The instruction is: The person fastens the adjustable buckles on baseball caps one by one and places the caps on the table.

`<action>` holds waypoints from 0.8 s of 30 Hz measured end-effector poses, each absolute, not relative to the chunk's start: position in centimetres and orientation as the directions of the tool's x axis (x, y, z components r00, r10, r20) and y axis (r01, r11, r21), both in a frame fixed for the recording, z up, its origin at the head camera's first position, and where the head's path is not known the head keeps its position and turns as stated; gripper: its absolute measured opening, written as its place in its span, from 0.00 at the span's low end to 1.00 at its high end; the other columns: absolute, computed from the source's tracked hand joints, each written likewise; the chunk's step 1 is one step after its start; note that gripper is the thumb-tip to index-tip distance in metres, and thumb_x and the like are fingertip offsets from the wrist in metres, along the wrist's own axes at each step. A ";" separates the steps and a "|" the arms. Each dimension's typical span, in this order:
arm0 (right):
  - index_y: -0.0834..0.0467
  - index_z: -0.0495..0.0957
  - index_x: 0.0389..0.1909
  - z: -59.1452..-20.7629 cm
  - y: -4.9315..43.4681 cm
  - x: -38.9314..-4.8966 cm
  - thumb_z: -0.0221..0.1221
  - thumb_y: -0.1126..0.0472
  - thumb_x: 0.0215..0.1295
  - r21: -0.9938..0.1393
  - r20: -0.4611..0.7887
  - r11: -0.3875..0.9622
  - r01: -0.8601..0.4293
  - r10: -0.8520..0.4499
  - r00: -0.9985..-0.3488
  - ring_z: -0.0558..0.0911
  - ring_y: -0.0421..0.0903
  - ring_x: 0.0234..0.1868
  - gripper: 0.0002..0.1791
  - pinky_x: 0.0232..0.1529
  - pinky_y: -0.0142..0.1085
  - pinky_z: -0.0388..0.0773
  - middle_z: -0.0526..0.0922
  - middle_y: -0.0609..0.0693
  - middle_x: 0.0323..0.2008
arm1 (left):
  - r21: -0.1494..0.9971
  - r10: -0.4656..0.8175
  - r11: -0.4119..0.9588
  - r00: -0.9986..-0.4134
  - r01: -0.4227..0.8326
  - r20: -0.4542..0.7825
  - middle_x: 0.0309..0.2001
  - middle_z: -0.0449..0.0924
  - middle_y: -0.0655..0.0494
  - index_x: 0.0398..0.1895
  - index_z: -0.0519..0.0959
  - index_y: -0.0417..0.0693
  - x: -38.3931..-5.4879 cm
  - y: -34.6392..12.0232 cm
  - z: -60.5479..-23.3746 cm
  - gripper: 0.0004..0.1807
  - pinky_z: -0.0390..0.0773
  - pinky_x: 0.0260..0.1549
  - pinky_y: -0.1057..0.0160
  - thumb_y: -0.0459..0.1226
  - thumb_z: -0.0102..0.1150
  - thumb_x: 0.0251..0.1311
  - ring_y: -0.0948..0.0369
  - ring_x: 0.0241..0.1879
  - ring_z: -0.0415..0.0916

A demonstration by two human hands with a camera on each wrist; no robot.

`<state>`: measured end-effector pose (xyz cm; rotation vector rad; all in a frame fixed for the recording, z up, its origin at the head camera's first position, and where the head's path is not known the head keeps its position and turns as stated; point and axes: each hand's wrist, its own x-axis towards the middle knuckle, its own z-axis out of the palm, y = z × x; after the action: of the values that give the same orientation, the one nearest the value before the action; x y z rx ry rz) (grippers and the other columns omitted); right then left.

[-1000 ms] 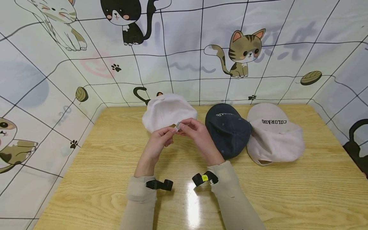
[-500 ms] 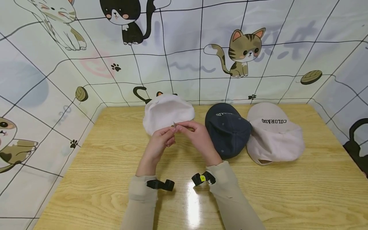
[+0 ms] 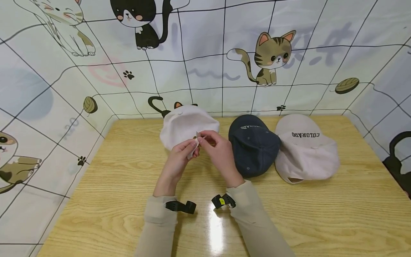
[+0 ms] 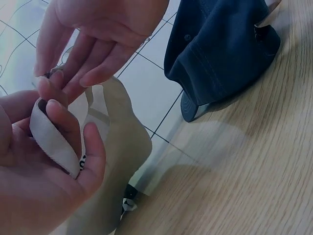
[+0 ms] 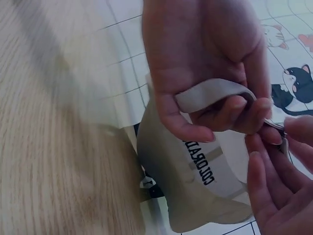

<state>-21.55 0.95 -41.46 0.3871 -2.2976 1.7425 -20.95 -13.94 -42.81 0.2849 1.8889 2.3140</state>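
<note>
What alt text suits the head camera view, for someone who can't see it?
A person's left hand and right hand pinch the strap of a pale baseball cap over a wooden table. To the right lie a navy baseball cap and a second pale cap lettered COLORADO, before a cat-patterned backdrop.

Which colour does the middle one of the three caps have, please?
The middle cap is dark navy blue, best seen in the head view.

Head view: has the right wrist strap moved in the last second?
Yes, slightly. The right wrist strap has shifted left, away from the navy cap, which has stayed put on the tabletop.
</note>
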 end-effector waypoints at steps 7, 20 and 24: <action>0.46 0.77 0.48 -41.3 1.0 -21.3 0.54 0.44 0.59 -0.948 0.292 0.105 -0.302 -0.101 -0.951 0.79 0.47 0.37 0.19 0.37 0.35 0.76 0.81 0.45 0.33 | 0.980 0.220 -0.197 -0.973 0.028 0.072 0.23 0.68 0.55 0.34 0.72 0.32 -21.1 -14.0 -43.1 0.15 0.67 0.32 0.65 0.40 0.47 0.63 0.61 0.27 0.65; 0.63 0.80 0.42 -38.8 1.2 -20.5 0.55 0.60 0.61 -0.986 0.161 -0.062 -0.154 -0.123 -0.979 0.78 0.56 0.38 0.13 0.39 0.35 0.76 0.82 0.57 0.36 | 0.987 0.204 -0.158 -0.977 0.038 0.070 0.22 0.68 0.55 0.30 0.74 0.40 -21.2 -13.9 -43.1 0.12 0.67 0.30 0.66 0.41 0.49 0.63 0.62 0.25 0.65; 0.62 0.80 0.41 -39.8 1.2 -21.2 0.57 0.57 0.60 -0.990 0.127 -0.071 -0.118 -0.133 -0.983 0.78 0.52 0.39 0.14 0.39 0.35 0.76 0.82 0.53 0.38 | 0.989 0.196 -0.133 -0.977 0.059 0.085 0.22 0.68 0.56 0.31 0.74 0.41 -21.3 -14.0 -43.3 0.13 0.67 0.31 0.66 0.42 0.49 0.62 0.62 0.26 0.65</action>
<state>-21.24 1.17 -39.84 0.2910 -2.1479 2.2884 -21.26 -14.03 -43.34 0.2969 2.0046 2.2788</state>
